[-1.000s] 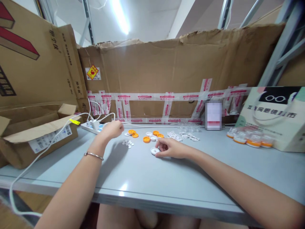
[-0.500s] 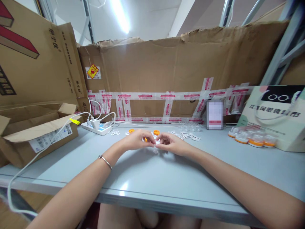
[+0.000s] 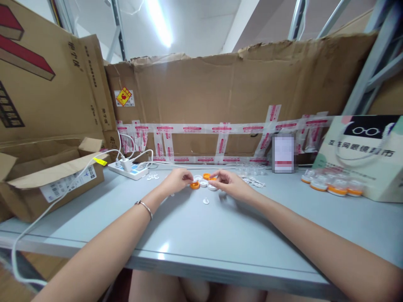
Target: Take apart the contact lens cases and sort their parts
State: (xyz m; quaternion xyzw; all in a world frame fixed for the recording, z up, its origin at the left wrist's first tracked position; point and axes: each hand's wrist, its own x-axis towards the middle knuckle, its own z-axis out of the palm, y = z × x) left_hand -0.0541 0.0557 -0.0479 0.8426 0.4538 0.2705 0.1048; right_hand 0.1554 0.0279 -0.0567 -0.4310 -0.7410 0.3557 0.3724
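A small cluster of round plastic parts lies in front of me. My left hand [image 3: 180, 179] is at its left side, fingers curled in a pinch at the rim of an orange ring [image 3: 194, 186]. On the other side is my right hand [image 3: 232, 183], thumb and index finger apart, close to another orange ring [image 3: 206, 176] and a white ring [image 3: 212, 187]. Between the hands sits a white round cap [image 3: 203, 184]. Nearer to me, a small white disc with a raised stem [image 3: 205, 201] rests on the table.
Several clear-and-orange round containers [image 3: 335, 186] stand by a paper bag [image 3: 355, 155] at right. Small white parts [image 3: 253, 182] lie behind my right hand. At left are a power strip [image 3: 129, 171], small white discs [image 3: 153, 177] and an open carton [image 3: 71, 180]. A phone [image 3: 283, 153] leans at the back.
My hands have moved apart from the white piece they held together. The left went left to an orange ring, the right slightly right. The small stemmed disc is now uncovered.
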